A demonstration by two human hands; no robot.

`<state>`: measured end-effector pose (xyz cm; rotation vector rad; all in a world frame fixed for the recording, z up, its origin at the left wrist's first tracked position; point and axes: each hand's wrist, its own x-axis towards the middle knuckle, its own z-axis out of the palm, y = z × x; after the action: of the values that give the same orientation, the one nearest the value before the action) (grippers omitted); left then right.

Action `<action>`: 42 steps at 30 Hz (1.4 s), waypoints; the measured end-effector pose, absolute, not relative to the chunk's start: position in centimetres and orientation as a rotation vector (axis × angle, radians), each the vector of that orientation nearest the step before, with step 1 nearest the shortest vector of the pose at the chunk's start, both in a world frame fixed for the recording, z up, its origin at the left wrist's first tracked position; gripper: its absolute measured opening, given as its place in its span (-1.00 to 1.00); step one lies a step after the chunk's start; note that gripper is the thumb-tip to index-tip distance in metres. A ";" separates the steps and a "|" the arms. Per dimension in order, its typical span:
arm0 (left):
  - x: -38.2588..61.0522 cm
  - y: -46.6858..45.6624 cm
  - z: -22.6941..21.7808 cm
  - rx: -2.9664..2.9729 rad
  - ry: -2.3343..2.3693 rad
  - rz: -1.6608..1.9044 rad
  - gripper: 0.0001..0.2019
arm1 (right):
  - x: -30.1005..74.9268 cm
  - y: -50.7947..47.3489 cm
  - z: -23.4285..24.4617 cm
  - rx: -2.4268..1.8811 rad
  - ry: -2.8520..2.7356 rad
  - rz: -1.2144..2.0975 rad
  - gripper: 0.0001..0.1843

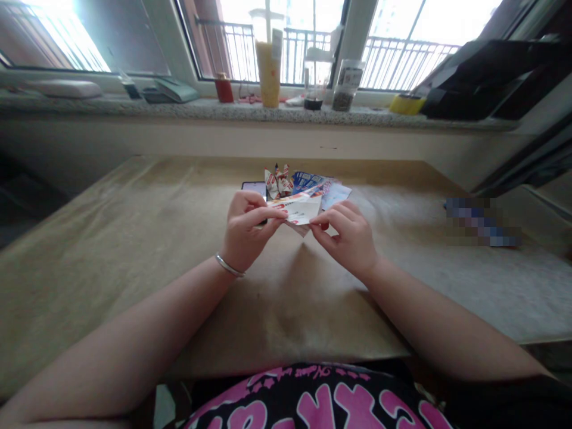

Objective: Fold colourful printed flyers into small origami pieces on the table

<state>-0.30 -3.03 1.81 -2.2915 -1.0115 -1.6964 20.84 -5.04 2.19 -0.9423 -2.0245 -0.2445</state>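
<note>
Between my two hands is a folded sheet of printed paper (pixel 300 211), white with red and orange print, raised above the table. My left hand (pixel 248 226) pinches its left end between thumb and fingers. At the lower right corner, the thumb and fingertips of my right hand (pixel 346 232) grip the same paper. Just beyond it lie several folded paper pieces (pixel 279 182) with red and white print, and a spread of blue printed paper sheets (pixel 308 180). A phone (pixel 254 186) rests behind my left hand, partly covered by it.
The table (pixel 134 238) has a tan cover. A blurred long item (pixel 482 223) lies at its right side. On the windowsill (pixel 179 109) stand a tall yellow-filled cup (pixel 269 71), a red jar (pixel 224 88), a clear jar (pixel 347 86), yellow tape (pixel 406 104) and a black bag (pixel 478 80).
</note>
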 end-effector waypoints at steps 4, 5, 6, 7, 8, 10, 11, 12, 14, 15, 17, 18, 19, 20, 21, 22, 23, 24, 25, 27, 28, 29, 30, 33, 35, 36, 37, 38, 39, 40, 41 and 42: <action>-0.2 -2.7 1.3 -2.342 -1.086 -1.656 -0.96 | 20.7 -4.7 1.6 -0.975 -2.130 -0.280 -0.82; -0.3 -2.5 1.1 -2.371 -1.099 -1.643 -0.97 | 20.7 -4.5 1.4 -0.996 -2.146 -0.287 -0.81; -0.3 -2.3 0.9 -2.414 -1.075 -1.644 -0.98 | 20.7 -4.3 1.2 -1.019 -2.158 -0.293 -0.81; -0.4 -2.1 0.7 -2.461 -1.034 -1.649 -0.98 | 20.6 -4.2 1.0 -1.035 -2.177 -0.293 -0.81; -0.5 -2.0 0.6 -2.499 -1.022 -1.635 -0.97 | 20.6 -4.1 0.8 -1.053 -2.187 -0.292 -0.82; -0.7 -1.8 0.4 -2.577 -1.006 -1.555 -0.96 | 20.5 -3.8 0.5 -1.092 -2.206 -0.262 -0.85; -0.7 -1.8 0.3 -2.612 -0.998 -1.509 -0.96 | 20.5 -3.7 0.4 -1.111 -2.216 -0.237 -0.87; -0.8 -1.8 0.3 -2.646 -0.983 -1.465 -0.95 | 20.5 -3.7 0.2 -1.127 -2.230 -0.206 -0.89; -0.7 -1.8 0.2 -2.708 -0.942 -1.393 -0.94 | 20.5 -3.5 0.0 -1.156 -2.267 -0.133 -0.91; -0.7 -1.9 0.1 -2.731 -0.921 -1.366 -0.94 | 20.6 -3.4 -0.1 -1.167 -2.284 -0.101 -0.91; -0.6 -1.8 -0.1 -2.760 -0.883 -1.320 -0.92 | 20.7 -3.2 -0.4 -1.186 -2.305 -0.052 -0.91; -0.6 -1.7 -0.3 -2.764 -0.866 -1.300 -0.92 | 20.7 -3.1 -0.4 -1.194 -2.302 -0.038 -0.91; -0.6 -1.6 -0.4 -2.761 -0.852 -1.281 -0.92 | 20.8 -3.1 -0.4 -1.200 -2.295 -0.030 -0.91; -0.6 -1.4 -0.6 -2.753 -0.845 -1.261 -0.91 | 20.9 -3.1 -0.4 -1.207 -2.280 -0.026 -0.91; -0.7 -1.3 -0.7 -2.744 -0.845 -1.234 -0.91 | 21.0 -3.1 -0.4 -1.219 -2.262 -0.023 -0.91; -0.7 -1.2 -0.7 -2.735 -0.845 -1.210 -0.91 | 21.1 -3.1 -0.3 -1.234 -2.239 -0.021 -0.91; -0.8 -1.2 -0.7 -2.729 -0.843 -1.189 -0.91 | 21.2 -3.1 -0.2 -1.251 -2.209 -0.021 -0.92; -0.8 -1.2 -0.6 -2.732 -0.839 -1.163 -0.91 | 21.3 -3.0 -0.1 -1.266 -2.178 -0.021 -0.91; -0.9 -1.2 -0.6 -2.742 -0.833 -1.131 -0.91 | 21.4 -3.0 0.0 -1.272 -2.148 -0.027 -0.90; -0.9 -1.3 -0.4 -2.762 -0.836 -1.067 -0.92 | 21.6 -2.8 0.2 -1.247 -2.115 -0.069 -0.83; -0.9 -1.4 -0.3 -2.768 -0.854 -1.043 -0.92 | 21.7 -2.7 0.3 -1.221 -2.115 -0.100 -0.79; -0.9 -1.5 -0.3 -2.769 -0.876 -1.031 -0.93 | 21.9 -2.6 0.4 -1.195 -2.123 -0.131 -0.75; -1.0 -1.6 -0.2 -2.765 -0.895 -1.041 -0.91 | 22.0 -2.5 0.5 -1.174 -2.137 -0.158 -0.74; -1.0 -1.7 0.0 -2.770 -0.880 -1.066 -0.73 | 22.5 -2.4 1.1 -1.129 -2.236 -0.159 -0.85; -1.2 -1.6 0.1 -2.792 -0.846 -0.997 -0.60 | 22.7 -2.5 1.6 -1.055 -2.370 -0.096 -0.89; -1.3 -1.5 0.2 -2.805 -0.836 -0.939 -0.58 | 22.8 -2.6 1.8 -1.009 -2.436 -0.059 -0.89; -1.4 -1.3 0.3 -2.809 -0.834 -0.881 -0.58 | 22.9 -2.7 2.0 -0.980 -2.485 -0.032 -0.89; -1.6 -1.2 0.3 -2.805 -0.834 -0.833 -0.60 | 22.9 -2.8 2.1 -0.967 -2.525 -0.011 -0.89; -1.7 -1.1 0.4 -2.792 -0.829 -0.800 -0.64 | 23.0 -2.9 2.2 -0.973 -2.558 0.004 -0.89; -1.9 -1.0 0.4 -2.775 -0.828 -0.776 -0.67 | 23.0 -3.0 2.2 -0.991 -2.583 0.017 -0.89; -1.9 -1.0 0.5 -2.759 -0.830 -0.754 -0.70 | 23.0 -3.0 2.2 -1.011 -2.605 0.033 -0.89; -2.0 -1.0 0.5 -2.743 -0.840 -0.735 -0.72 | 23.0 -3.0 2.2 -1.031 -2.624 0.050 -0.89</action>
<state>-1.99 -0.97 0.51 -2.7427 -0.8405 -0.7355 23.03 -3.03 2.20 -1.0313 -2.6242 0.0503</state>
